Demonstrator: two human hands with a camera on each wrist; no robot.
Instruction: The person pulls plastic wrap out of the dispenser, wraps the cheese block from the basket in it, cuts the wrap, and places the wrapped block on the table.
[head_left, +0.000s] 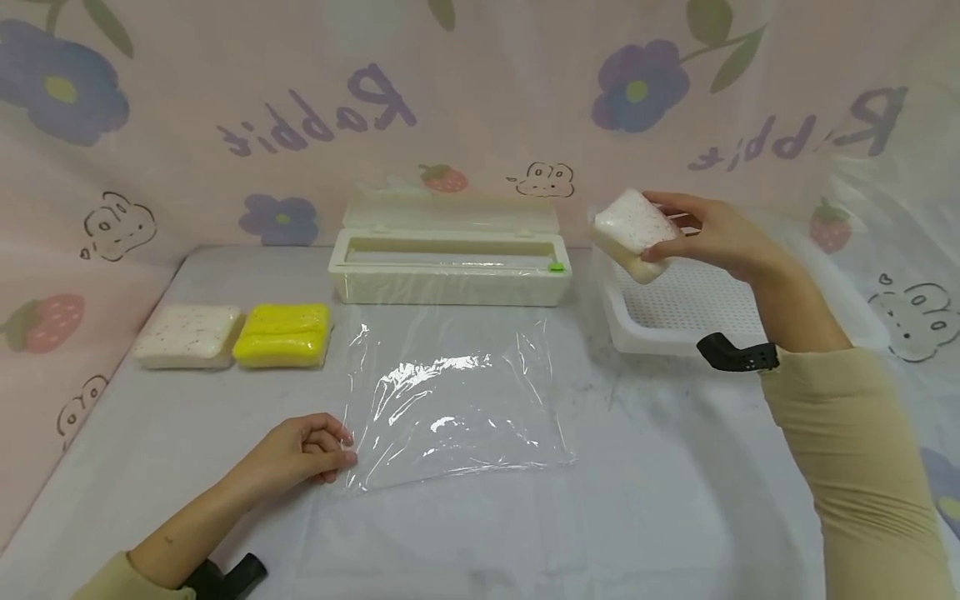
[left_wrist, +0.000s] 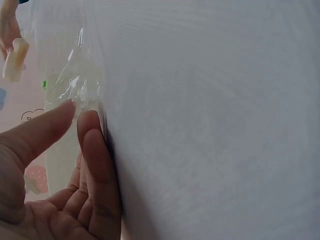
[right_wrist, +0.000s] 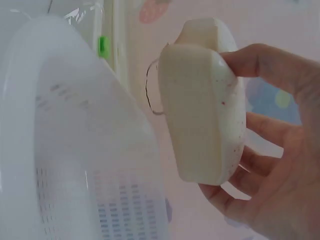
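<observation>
In the head view my right hand (head_left: pixel 712 233) holds up a white, red-speckled block (head_left: pixel 633 225) by its edges, over the near left part of a white basket (head_left: pixel 622 321). The right wrist view shows the block's cream side (right_wrist: pixel 192 115) and its rounded shape, like a slice of bread. A sheet of clear plastic wrap (head_left: pixel 450 400) lies flat on the table, creased and shiny. At its left edge is my left hand (head_left: pixel 303 450), fingers bent and fingertips right at the film. Thumb (left_wrist: pixel 52 125) and forefinger stand slightly apart in the left wrist view.
Behind the film stands a long cream wrap dispenser (head_left: pixel 450 287) with raised lid and a green slide cutter (head_left: pixel 556 267). To the left sit a white speckled block (head_left: pixel 187 333) and a yellow block (head_left: pixel 283 335), both glossy as if wrapped. A printed curtain (head_left: pixel 480 83) closes off the back.
</observation>
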